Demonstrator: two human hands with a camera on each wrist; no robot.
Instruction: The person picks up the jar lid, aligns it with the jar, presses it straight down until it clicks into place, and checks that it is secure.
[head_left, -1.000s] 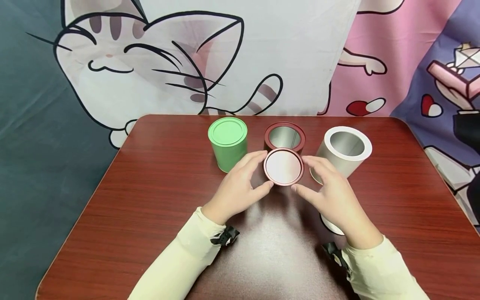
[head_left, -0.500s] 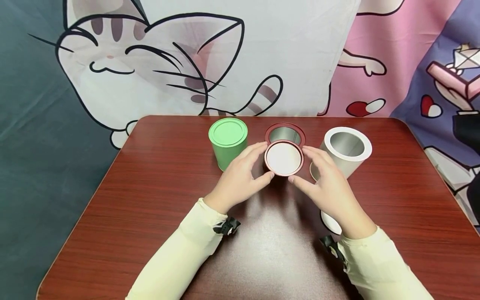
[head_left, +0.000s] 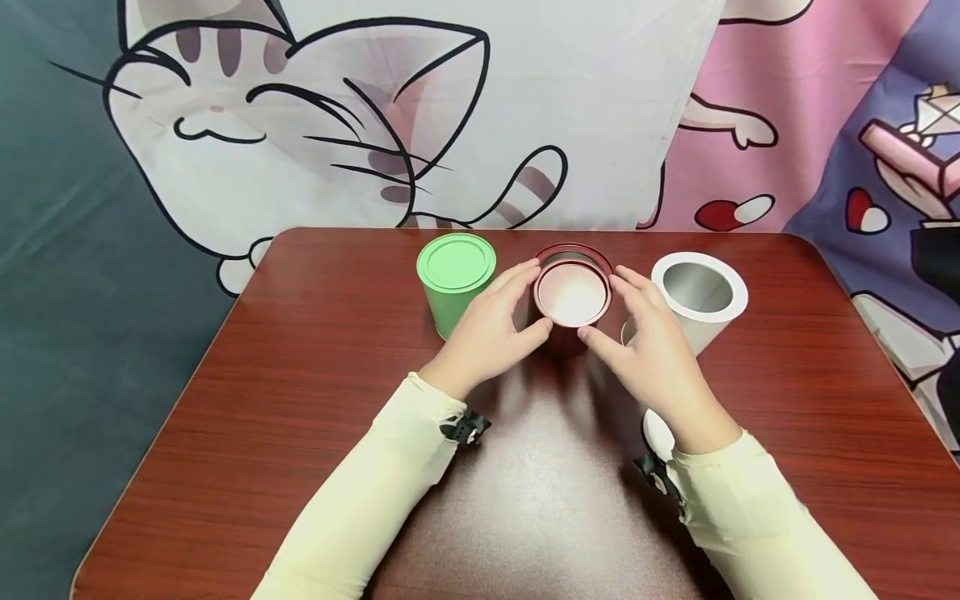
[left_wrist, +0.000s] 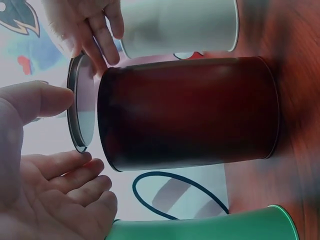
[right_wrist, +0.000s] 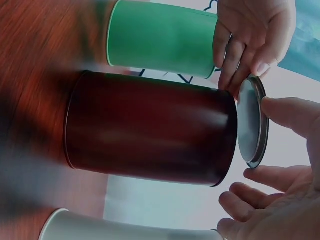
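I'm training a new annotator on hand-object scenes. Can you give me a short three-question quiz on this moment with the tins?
1. True or false: the red lid is already pressed fully onto the dark red tin.
2. Which tin is closed? A) the green tin B) the white tin C) neither
3. Fill in: the lid is held between the left hand and the ____ hand.

Key
1. False: the wrist views show the lid tilted just above the tin's mouth, with a gap.
2. A: its lid is on; the white tin stands open.
3. Right: both hands pinch the lid's rim.
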